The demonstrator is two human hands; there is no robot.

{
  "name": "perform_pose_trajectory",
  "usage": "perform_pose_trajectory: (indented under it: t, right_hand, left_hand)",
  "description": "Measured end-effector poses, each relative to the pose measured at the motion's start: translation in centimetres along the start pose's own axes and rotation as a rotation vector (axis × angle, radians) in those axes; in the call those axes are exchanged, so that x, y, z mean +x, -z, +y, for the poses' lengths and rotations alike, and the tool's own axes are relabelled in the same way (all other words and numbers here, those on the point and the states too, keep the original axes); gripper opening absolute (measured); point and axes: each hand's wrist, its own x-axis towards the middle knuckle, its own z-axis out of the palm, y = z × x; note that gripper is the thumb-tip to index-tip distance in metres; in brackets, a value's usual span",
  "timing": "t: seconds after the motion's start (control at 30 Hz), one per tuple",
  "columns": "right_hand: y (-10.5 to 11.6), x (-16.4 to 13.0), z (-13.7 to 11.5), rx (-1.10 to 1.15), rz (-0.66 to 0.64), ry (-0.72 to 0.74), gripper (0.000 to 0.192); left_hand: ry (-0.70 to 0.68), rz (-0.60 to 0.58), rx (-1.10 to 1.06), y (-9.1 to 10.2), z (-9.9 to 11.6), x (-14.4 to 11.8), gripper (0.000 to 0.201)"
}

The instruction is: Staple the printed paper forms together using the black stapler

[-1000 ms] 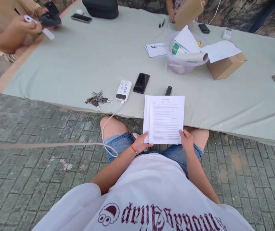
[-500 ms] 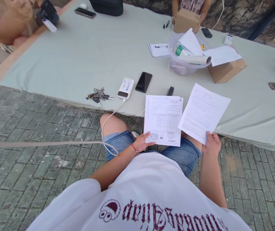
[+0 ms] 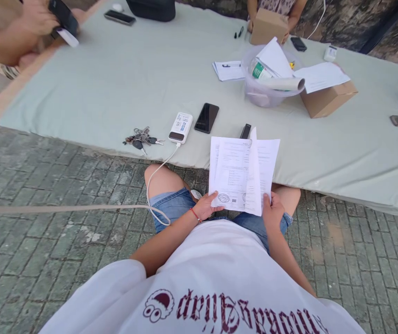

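Printed paper sheets (image 3: 232, 171) with round stamps near their lower edge are held over my lap, by the table's front edge. My left hand (image 3: 206, 206) pinches them at the lower left corner, thumb on top. At the lower right, my right hand (image 3: 272, 211) is closed on a paper sheet (image 3: 266, 157) that lies partly behind the others. One sheet's right edge is curled up into a narrow upright fold (image 3: 253, 176) between the hands. How many sheets there are I cannot tell.
On the table (image 3: 98, 88) near me are keys (image 3: 142, 139), a white power bank (image 3: 181, 127) with a cable, a black phone (image 3: 206, 118) and a dark stick-shaped object (image 3: 245, 131). Farther back stand a plastic basin (image 3: 265, 97) and a cardboard box (image 3: 331, 99). Other people sit around.
My right hand has moved left with its sheet, bringing it against the sheets in my left hand. A page edge has curled up there. My left hand has stayed in place.
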Motion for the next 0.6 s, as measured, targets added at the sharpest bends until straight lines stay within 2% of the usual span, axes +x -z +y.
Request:
perform_pose_trajectory:
  t: [0.2, 0.27, 0.37, 0.43, 0.53, 0.6]
  right_hand:
    - [-0.8, -0.3, 0.8, -0.081, -0.051, 0.04, 0.039]
    - [-1.0, 0.4, 1.4, -0.065, -0.092, -0.006, 0.036]
    - [-1.2, 1.4, 2.3, 0.051, -0.192, -0.145, 0.038]
    - [-1.2, 1.8, 2.7, 0.188, -0.307, -0.209, 0.042]
    - [-0.9, 2.2, 2.7, 0.291, -0.45, -0.236, 0.044]
    - [-0.4, 2.4, 2.4, 0.225, -0.434, -0.205, 0.043]
  left_hand:
    - [0.0, 0.022, -0.024, 0.0, -0.4, 0.5, 0.045]
    - [-0.006, 0.02, -0.031, 0.0, -0.6, 0.6, 0.044]
    - [-0.009, 0.006, -0.034, 0.0, -0.7, 0.7, 0.045]
    - [-0.003, 0.001, -0.041, 0.0, -0.6, 0.6, 0.045]
    - [0.021, -0.003, -0.058, 0.0, -0.5, 0.3, 0.043]
    - [0.039, 0.009, -0.071, 0.0, -0.4, 0.3, 0.044]
